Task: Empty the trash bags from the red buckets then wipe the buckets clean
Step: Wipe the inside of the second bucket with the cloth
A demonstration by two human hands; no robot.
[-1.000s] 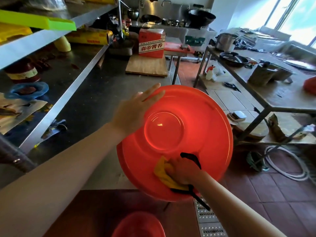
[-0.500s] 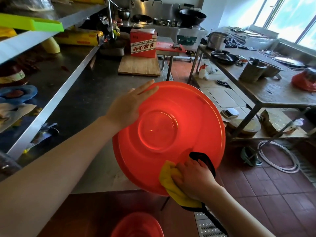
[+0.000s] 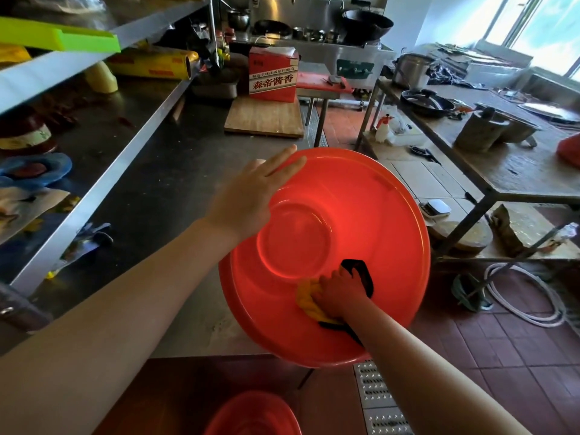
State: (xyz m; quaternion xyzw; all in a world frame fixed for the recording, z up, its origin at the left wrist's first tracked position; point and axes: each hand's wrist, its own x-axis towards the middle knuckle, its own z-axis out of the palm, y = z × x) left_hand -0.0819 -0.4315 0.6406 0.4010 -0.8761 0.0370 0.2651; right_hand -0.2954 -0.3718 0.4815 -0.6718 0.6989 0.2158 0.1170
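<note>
We see a big red bucket [image 3: 361, 221] lying upside down at the edge of the steel counter [image 3: 163, 189]. The left hand [image 3: 251, 196] lies flat on its far side with fingers straight, holding it steady. The right hand [image 3: 340, 293] has its fingers curled down on a yellow and black cloth [image 3: 306, 298], pressing it on the bucket's near side. Another red bucket [image 3: 254, 414] sits on the floor below.

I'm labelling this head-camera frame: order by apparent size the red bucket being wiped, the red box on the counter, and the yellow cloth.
1. Red bucket, far the largest, though nearest the camera.
2. Red box.
3. Yellow cloth, mostly covered by the right hand.
</note>
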